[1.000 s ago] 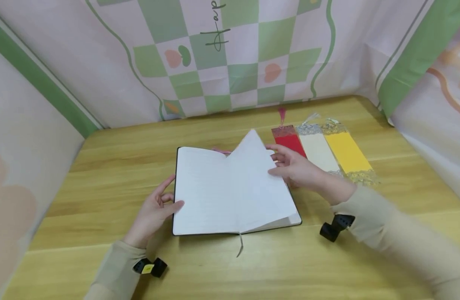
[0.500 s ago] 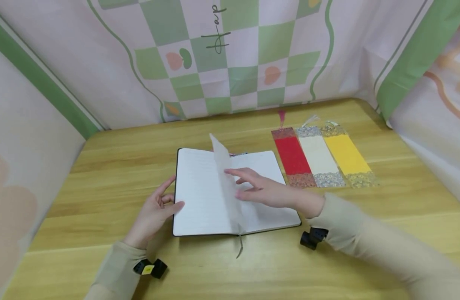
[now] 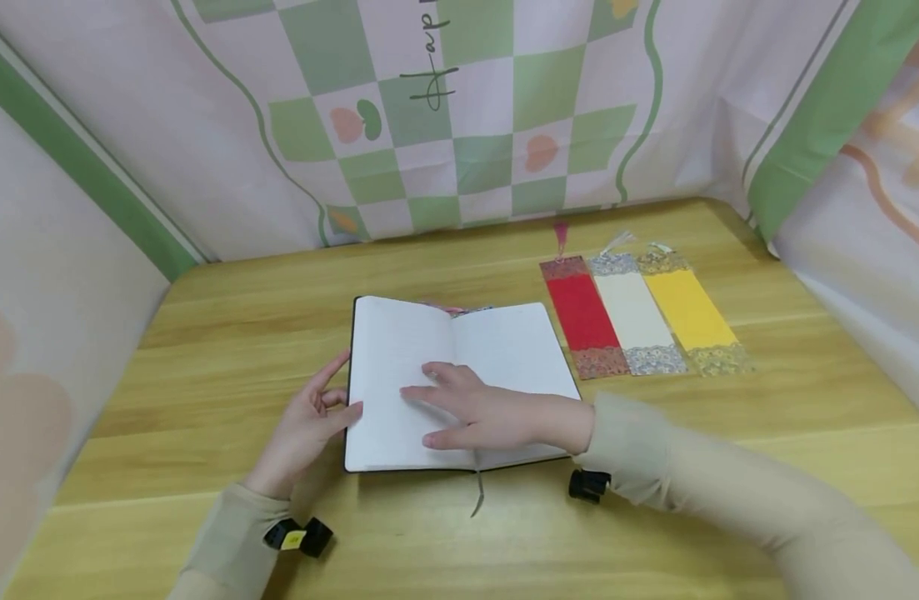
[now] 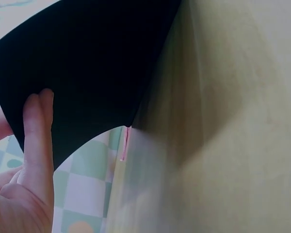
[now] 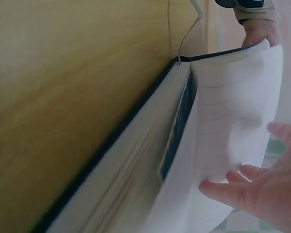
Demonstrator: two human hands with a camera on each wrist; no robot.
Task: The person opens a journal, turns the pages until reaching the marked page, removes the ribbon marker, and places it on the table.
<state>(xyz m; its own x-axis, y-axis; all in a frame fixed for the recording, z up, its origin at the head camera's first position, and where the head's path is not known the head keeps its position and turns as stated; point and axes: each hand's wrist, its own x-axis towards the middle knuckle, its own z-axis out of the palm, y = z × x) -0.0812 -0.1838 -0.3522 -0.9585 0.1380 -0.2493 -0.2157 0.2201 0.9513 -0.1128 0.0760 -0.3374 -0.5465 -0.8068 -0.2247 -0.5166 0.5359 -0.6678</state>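
Observation:
An open notebook (image 3: 519,342) with white lined pages lies in the middle of the table. My left hand (image 3: 305,429) holds its left edge, thumb on the page; in the left wrist view two fingers (image 4: 38,121) lie against the raised black cover (image 4: 82,73). Over the left page, my right hand (image 3: 474,408) has its fingers spread; the right wrist view shows fingertips at the lined page (image 5: 223,116). A dark, stiff strip (image 5: 177,133) sticks out between the pages there. Pink and patterned ends (image 3: 470,312) show above the notebook's top edge.
Right of the notebook lie a red bookmark (image 3: 582,312), a white bookmark (image 3: 635,312) and a yellow bookmark (image 3: 691,308), each with lacy ends. A grey ribbon (image 3: 478,496) hangs from the spine onto the wooden table (image 3: 242,333). A checked curtain (image 3: 489,158) stands behind.
My right hand has moved left across the notebook, turning a page from the right side over onto the left. The left hand keeps its hold on the left edge.

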